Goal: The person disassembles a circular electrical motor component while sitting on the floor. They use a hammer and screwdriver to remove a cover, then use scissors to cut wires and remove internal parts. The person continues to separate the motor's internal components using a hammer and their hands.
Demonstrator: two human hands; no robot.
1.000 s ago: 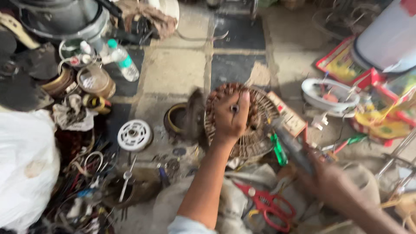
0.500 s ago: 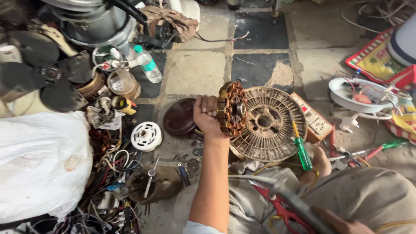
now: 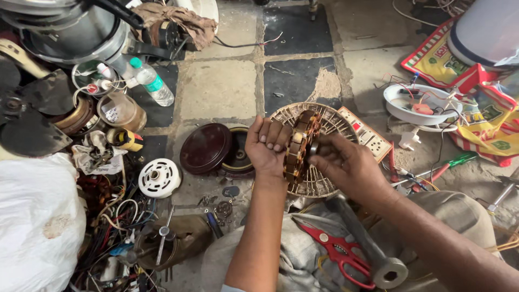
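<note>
Even, soft daylight fills the frame, brightest at the upper right and on the white plastic bag at lower left, which is nearly washed out. Shadows are faint and short, and a mild sheen shows on the metal housing at upper left. Focus is sharp in the centre, with slight wide-angle stretching toward the edges.

Left forearm ran up from the bottom edge, bare, near vertical, wrist bent slightly back. Left hand turned palm toward the right, fingers curled over and knuckles uppermost, closed in a grip. Right arm came in from the lower right corner, bare forearm angled up and leftward. Right hand lay back-up, fingers bent and pinched together toward the left hand. Both hands sat close, fingertips nearly meeting
</note>
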